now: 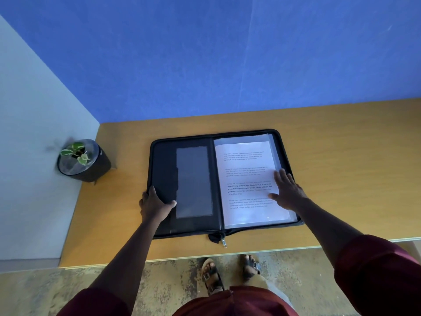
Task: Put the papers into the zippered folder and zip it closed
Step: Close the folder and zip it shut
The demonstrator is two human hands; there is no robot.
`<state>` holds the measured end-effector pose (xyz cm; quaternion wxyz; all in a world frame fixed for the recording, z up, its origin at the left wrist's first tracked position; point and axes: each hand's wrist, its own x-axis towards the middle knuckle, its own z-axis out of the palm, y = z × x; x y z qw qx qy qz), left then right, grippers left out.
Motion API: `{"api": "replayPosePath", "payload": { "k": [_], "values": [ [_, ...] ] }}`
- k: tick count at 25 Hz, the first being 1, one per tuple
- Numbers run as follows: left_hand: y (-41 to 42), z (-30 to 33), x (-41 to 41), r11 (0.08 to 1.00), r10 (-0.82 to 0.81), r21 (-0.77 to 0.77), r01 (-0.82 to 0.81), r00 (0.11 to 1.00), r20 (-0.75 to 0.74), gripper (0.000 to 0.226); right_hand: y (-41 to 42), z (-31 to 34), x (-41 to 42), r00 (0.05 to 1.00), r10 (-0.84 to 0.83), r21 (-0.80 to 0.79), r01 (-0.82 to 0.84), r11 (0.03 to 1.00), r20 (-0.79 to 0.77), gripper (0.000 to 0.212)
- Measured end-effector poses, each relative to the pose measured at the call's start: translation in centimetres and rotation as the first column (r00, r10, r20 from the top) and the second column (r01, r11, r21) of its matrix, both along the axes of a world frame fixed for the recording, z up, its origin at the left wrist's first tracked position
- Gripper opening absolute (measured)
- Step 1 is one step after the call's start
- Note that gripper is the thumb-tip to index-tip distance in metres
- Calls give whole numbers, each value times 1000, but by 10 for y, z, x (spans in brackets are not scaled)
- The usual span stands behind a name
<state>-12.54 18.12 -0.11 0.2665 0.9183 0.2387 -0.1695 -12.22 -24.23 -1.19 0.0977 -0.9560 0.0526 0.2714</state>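
The open zippered folder (164, 169) is gripped at its near-left edge by the left hand (155, 205), while the papers (246, 179) inside are pressed flat by the right hand (288, 190), fingers extended

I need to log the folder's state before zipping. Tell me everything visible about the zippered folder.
The zippered folder is black, fabric-looking, lying open flat on the wooden table. Its left half has a dark pocket panel; its right half holds printed papers over clear sleeves. A zipper track rims it, the metal pull hanging at the spine's near end. The left hand grips its left near edge; the right hand presses the papers.
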Motion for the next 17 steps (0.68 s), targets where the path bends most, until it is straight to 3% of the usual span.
{"api": "replayPosePath", "payload": {
  "k": [7, 12, 17],
  "values": [
    [4, 13, 10, 989, 149, 9, -149, 989, -20, 62, 4, -1, 3, 998, -14, 5, 14, 1000, -58, 95],
    [5, 30, 18, 976, 168, 137, -170, 985, 26, 61, 4, 0, 1, 998, -19, 18, 20, 1000, -63, 95],
    [-6, 57, 15, 954, 105, 258, -154, 975, 194, 55, 3, 1, -1, 999, -11, 32, 13, 999, -53, 94]
  ]
}}
